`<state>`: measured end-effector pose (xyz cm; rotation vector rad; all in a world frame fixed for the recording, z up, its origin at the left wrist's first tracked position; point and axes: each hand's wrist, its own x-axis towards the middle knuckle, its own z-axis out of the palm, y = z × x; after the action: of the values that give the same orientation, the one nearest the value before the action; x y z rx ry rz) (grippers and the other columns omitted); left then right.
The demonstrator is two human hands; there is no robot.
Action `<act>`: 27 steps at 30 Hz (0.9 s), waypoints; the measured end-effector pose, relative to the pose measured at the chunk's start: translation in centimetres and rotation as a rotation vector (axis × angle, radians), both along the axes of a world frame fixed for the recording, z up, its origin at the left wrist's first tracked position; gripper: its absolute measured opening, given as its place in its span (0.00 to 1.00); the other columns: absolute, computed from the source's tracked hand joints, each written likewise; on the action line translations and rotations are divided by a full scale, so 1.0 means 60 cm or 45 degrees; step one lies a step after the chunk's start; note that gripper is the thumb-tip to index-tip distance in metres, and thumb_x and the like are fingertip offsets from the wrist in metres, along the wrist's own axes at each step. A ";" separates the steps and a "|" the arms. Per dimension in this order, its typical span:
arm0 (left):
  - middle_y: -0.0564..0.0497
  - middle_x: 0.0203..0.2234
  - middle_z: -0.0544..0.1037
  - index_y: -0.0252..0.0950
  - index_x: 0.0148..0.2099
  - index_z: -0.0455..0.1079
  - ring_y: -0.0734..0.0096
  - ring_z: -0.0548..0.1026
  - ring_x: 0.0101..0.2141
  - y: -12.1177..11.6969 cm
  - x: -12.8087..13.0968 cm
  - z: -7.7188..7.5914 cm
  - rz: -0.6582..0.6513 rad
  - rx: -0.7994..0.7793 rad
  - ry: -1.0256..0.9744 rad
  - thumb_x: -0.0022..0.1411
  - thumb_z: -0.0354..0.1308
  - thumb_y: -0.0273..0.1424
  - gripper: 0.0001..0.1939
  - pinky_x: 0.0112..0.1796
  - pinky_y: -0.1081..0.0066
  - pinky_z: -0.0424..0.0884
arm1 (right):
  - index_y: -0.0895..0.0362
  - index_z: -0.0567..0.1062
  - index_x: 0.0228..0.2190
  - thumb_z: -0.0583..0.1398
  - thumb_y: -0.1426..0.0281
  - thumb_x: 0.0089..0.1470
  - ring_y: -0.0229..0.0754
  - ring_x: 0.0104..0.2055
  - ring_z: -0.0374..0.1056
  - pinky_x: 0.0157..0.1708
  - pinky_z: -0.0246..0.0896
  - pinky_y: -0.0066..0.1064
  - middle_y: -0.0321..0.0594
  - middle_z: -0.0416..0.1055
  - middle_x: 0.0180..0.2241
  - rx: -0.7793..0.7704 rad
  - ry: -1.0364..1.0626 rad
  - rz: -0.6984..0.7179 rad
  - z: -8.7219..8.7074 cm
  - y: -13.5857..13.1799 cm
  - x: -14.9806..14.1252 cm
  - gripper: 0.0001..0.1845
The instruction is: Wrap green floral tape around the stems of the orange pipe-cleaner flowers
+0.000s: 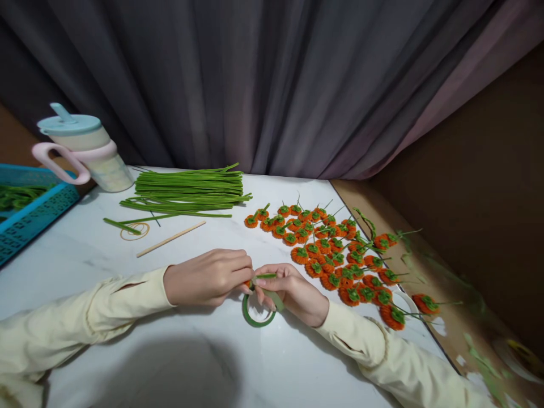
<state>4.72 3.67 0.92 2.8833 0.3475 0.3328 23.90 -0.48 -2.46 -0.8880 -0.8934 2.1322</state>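
Note:
My left hand is closed, its fingertips around a small orange piece that is mostly hidden. Facing it, my right hand pinches a short green stem, and the fingertips of both hands nearly meet. A strip of pale green tape runs by the right fingers. Just below the fingers is a roll of green tape, partly covered by them; whether a finger passes through it I cannot tell. To the right lie many small orange pumpkin-like pieces with green tops and thin stems.
A pile of green pipe cleaners lies at the back of the white table. Nearer are a wooden stick and rubber bands. A tumbler and blue basket stand left. Behind hangs a dark curtain.

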 end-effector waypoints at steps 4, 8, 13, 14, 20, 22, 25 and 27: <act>0.46 0.28 0.69 0.31 0.38 0.65 0.67 0.64 0.29 -0.001 0.000 0.001 0.000 -0.021 0.012 0.66 0.42 0.26 0.11 0.29 0.70 0.61 | 0.65 0.73 0.23 0.64 0.72 0.43 0.29 0.16 0.60 0.17 0.51 0.21 0.37 0.70 0.17 -0.036 -0.033 -0.012 0.003 0.000 -0.002 0.07; 0.46 0.28 0.69 0.31 0.38 0.65 0.67 0.64 0.29 -0.002 0.001 0.000 -0.012 0.003 0.025 0.65 0.41 0.25 0.11 0.29 0.70 0.62 | 0.65 0.73 0.24 0.64 0.71 0.43 0.29 0.15 0.61 0.18 0.54 0.22 0.37 0.70 0.18 -0.065 -0.023 0.034 0.000 0.003 0.000 0.08; 0.45 0.27 0.69 0.30 0.37 0.65 0.66 0.64 0.28 -0.005 0.003 0.001 -0.034 0.071 0.044 0.63 0.41 0.22 0.11 0.28 0.69 0.60 | 0.65 0.73 0.23 0.64 0.72 0.43 0.29 0.15 0.60 0.18 0.53 0.22 0.37 0.69 0.18 -0.079 -0.012 0.067 0.000 0.004 0.003 0.08; 0.45 0.27 0.69 0.30 0.37 0.65 0.66 0.63 0.28 -0.005 0.003 0.001 -0.035 0.083 0.045 0.63 0.41 0.22 0.11 0.28 0.69 0.60 | 0.65 0.73 0.22 0.64 0.71 0.42 0.29 0.15 0.60 0.18 0.53 0.22 0.37 0.69 0.18 -0.079 -0.018 0.066 0.000 0.004 0.003 0.08; 0.45 0.28 0.69 0.31 0.37 0.65 0.67 0.64 0.29 -0.004 0.002 0.003 -0.011 -0.043 0.019 0.64 0.42 0.24 0.11 0.29 0.70 0.62 | 0.65 0.73 0.26 0.65 0.69 0.43 0.28 0.16 0.59 0.19 0.52 0.22 0.36 0.68 0.18 0.021 -0.067 0.030 0.003 0.001 0.001 0.11; 0.46 0.28 0.69 0.31 0.37 0.65 0.67 0.64 0.29 -0.002 0.001 0.002 -0.004 -0.127 -0.023 0.65 0.42 0.26 0.11 0.30 0.71 0.62 | 0.64 0.73 0.27 0.65 0.67 0.43 0.29 0.16 0.58 0.19 0.53 0.23 0.36 0.69 0.18 0.105 -0.100 0.005 0.005 -0.002 -0.001 0.12; 0.47 0.28 0.68 0.31 0.35 0.65 0.69 0.65 0.29 0.000 0.000 0.001 0.025 -0.273 -0.114 0.66 0.42 0.28 0.12 0.31 0.72 0.63 | 0.63 0.72 0.27 0.65 0.64 0.44 0.29 0.16 0.58 0.20 0.53 0.23 0.36 0.69 0.18 0.236 -0.164 -0.023 0.008 -0.006 -0.002 0.14; 0.48 0.27 0.68 0.32 0.34 0.65 0.71 0.65 0.29 0.001 0.000 0.001 0.047 -0.387 -0.173 0.66 0.44 0.29 0.11 0.31 0.74 0.63 | 0.62 0.71 0.27 0.64 0.62 0.45 0.30 0.17 0.58 0.20 0.54 0.24 0.36 0.69 0.18 0.322 -0.221 -0.030 0.009 -0.009 -0.002 0.15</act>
<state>4.70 3.75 1.00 2.5455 0.3905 0.4384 23.77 -1.03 -1.91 -0.9556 -1.2040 1.8899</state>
